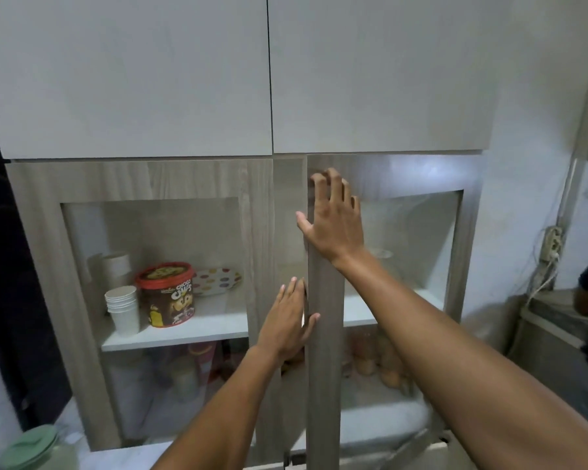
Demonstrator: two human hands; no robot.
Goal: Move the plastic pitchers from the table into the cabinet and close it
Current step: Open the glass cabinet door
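- The right door (323,334) stands slightly ajar; both hands lie flat and spread on it, holding nothing: right hand (333,218) high, left hand (286,320) at its inner edge.
- Left fingers (294,293) could be pinched in the gap when it is pushed shut.
- A green-lidded pitcher (31,449) appears left on the counter, so closing may be premature.

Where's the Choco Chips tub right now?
Head view, left side: the Choco Chips tub stands on the upper shelf behind glass, between paper cups and a dotted plate.
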